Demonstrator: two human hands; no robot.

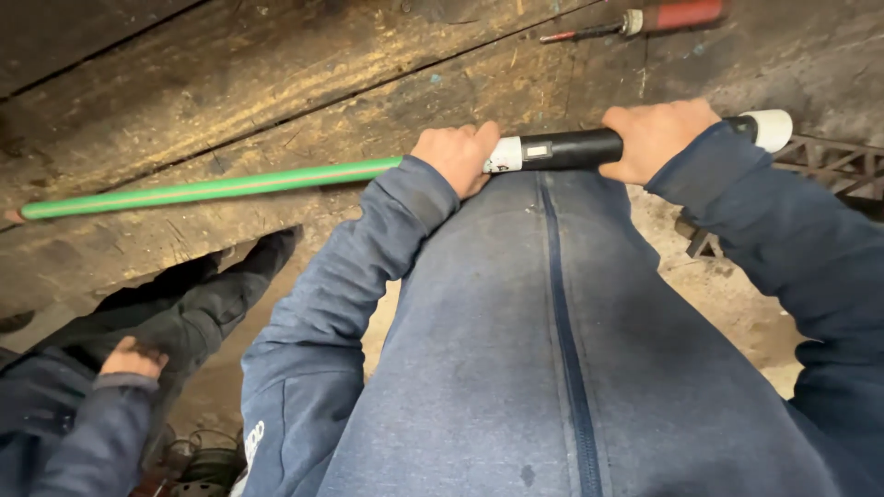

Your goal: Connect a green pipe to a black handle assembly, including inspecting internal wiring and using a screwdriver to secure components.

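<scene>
So the left hand [456, 156] is wrapped tight around a long rod right where its green shaft [212, 189] meets the white band [505, 155] of the handle, knuckles up, thumb tucked under. The right hand [656, 138] is clamped in a fist further along, on the black handle sleeve [571, 149], and the white end cap [769, 129] pokes out just past it. Between the two hands you can see a bare stretch of the black sleeve with a small pale label on it. The whole rod lies nearly level across the person's lap, resting on the blue-trousered thigh [552, 350], and the green part runs way out past the left hand to a brownish tip [13, 217] near the edge of the view.

No containers anywhere that I can make out.

Behind the rod there's rough, dirty wooden planking [276, 83] with dark seams between the boards. A screwdriver with a red handle [645, 18] lies on it, well apart from the right hand. Beside the right sleeve is a bit of dark metal lattice [833, 166], and below that gritty, sandy floor [727, 294]. Down in the corner by the left elbow, another person's hand [133, 357] rests on their dark-clothed knee, not touching the rod.
</scene>
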